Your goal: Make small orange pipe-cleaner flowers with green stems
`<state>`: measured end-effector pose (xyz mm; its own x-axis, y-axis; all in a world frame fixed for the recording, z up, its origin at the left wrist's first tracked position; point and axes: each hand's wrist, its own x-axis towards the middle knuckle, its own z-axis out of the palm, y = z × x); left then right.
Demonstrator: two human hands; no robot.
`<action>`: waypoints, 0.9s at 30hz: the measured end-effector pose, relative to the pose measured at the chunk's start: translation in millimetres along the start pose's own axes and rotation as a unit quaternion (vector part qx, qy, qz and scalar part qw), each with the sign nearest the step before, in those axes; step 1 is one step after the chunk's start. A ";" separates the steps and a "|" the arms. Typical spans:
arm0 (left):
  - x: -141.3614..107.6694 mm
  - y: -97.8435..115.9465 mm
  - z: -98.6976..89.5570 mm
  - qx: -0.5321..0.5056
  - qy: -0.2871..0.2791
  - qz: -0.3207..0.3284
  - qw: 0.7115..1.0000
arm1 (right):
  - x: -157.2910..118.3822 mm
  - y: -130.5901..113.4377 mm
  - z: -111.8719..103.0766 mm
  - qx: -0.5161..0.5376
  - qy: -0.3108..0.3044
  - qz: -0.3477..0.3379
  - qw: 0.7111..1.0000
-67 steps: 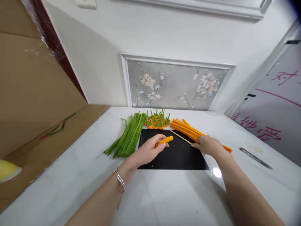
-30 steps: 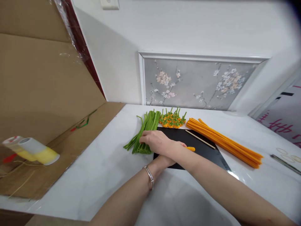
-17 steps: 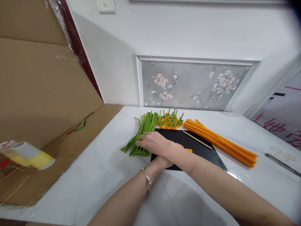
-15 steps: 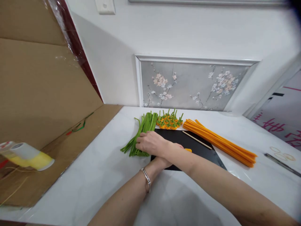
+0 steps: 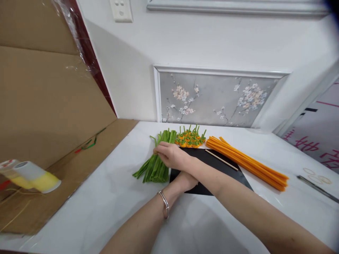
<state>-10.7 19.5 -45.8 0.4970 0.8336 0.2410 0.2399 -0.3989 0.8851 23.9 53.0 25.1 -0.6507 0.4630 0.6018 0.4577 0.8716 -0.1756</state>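
My right hand (image 5: 171, 155) reaches across to the left over a bundle of green pipe cleaners (image 5: 158, 171). Its fingers are pinched at the bundle's left side, on what looks like a green pipe cleaner; the fingertips partly hide it. Below the right wrist, my left hand (image 5: 186, 181) rests over a black mat (image 5: 202, 189), a silver bangle on its wrist. The crossing right arm covers the left fingers, so I cannot see what they hold. Behind the mat stand several small orange pieces with green tops and stems (image 5: 191, 138).
A bundle of orange pipe cleaners (image 5: 246, 162) lies at the right, beside a thin wooden stick (image 5: 221, 159) on the mat. Farther right are tweezers (image 5: 317, 188) and several rubber bands (image 5: 316, 176). Yellow-and-white rolls (image 5: 38, 178) lie on cardboard (image 5: 76, 169) at the left.
My right hand has lifted slightly and its fingers have drawn into a pinch among the green pipe cleaners. The small orange piece beside the left hand is now out of sight.
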 end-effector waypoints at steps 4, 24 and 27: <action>-2.1 9.8 -0.7 0.009 -0.053 -0.048 0.997 | 4.0 12.9 -8.3 0.095 0.111 0.055 0.988; 6.7 44.3 -41.0 -0.147 -0.058 -0.090 0.983 | -163.2 -6.2 -116.3 -0.343 0.222 0.129 0.904; 8.8 42.8 -43.5 -0.150 -0.043 -0.093 0.983 | -167.5 -6.6 -108.7 -0.331 0.245 0.132 0.902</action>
<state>-32.3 26.4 11.5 0.5399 0.8407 0.0412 0.0820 -0.1013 0.9915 195.7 -47.9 10.1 -0.1949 0.3730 0.9071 0.9241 0.3797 0.0424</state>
